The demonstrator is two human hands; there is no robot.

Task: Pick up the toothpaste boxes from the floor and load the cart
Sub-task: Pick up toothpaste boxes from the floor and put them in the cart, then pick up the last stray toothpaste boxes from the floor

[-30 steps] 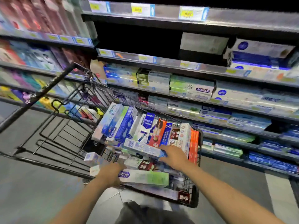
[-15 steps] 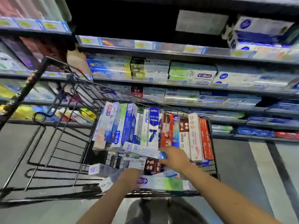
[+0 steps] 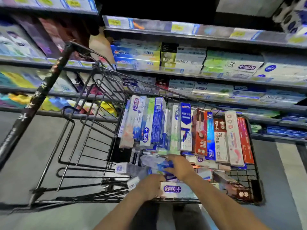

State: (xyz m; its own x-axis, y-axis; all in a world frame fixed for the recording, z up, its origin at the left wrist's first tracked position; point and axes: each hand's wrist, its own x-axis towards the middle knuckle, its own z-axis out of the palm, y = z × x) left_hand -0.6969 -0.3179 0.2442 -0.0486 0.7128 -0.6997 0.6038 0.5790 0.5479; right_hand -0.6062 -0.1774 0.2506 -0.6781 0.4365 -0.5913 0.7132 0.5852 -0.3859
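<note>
We have both hands low in the wire cart (image 3: 255, 176) at the lower centre of the frame. Our left hand (image 3: 149, 186) curls over the end of a white box with a purple logo (image 3: 176, 190) lying along the near rim; our right hand (image 3: 180, 166) holds a blurred pale blue box (image 3: 157, 163) just above it. To do this well, we think each box should be laid flat in the gap before the upright row of toothpaste boxes (image 3: 186, 128), ends squared, so nothing slides through the mesh. Against half a second ago, our hands have dropped deeper into the basket, the blue box has come down toward the pile, and the store shelves (image 3: 199, 73) sit higher and closer in view
</note>
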